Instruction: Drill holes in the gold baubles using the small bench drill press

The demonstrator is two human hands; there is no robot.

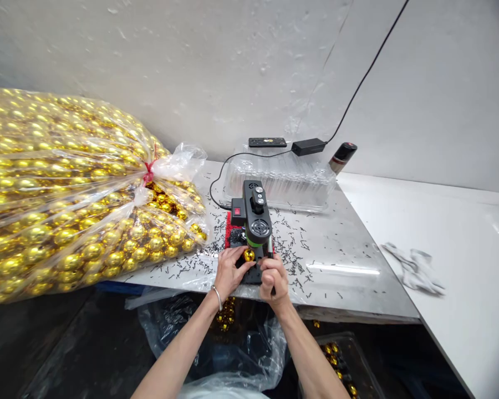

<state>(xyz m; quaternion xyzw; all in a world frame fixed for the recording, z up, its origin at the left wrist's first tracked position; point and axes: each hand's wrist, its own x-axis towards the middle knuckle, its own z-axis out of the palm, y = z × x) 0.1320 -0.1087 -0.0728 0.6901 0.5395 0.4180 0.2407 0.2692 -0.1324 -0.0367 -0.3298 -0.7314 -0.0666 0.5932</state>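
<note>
A small black bench machine [256, 216], shaped like a mini drill press, stands near the table's front edge with a red switch [237, 211] on its side. My left hand [229, 270] pinches a shiny gold ball [249, 255] beneath the machine's head. At the machine's right side, my right hand [275, 280] has its fingers curled round a black lever, mostly hidden by the hand. Dark thin shavings [293, 249] lie scattered around the base. Under the machine shows a piece of red material [228, 228].
Left stands a big clear bag of gold balls [66, 194], tied with red string [148, 173]. Behind are clear plastic trays [278, 183], a power adapter [308, 147] with cable and a spray can [343, 157]. Gloves [413, 270] lie right. An open plastic bag [170, 327] hangs below.
</note>
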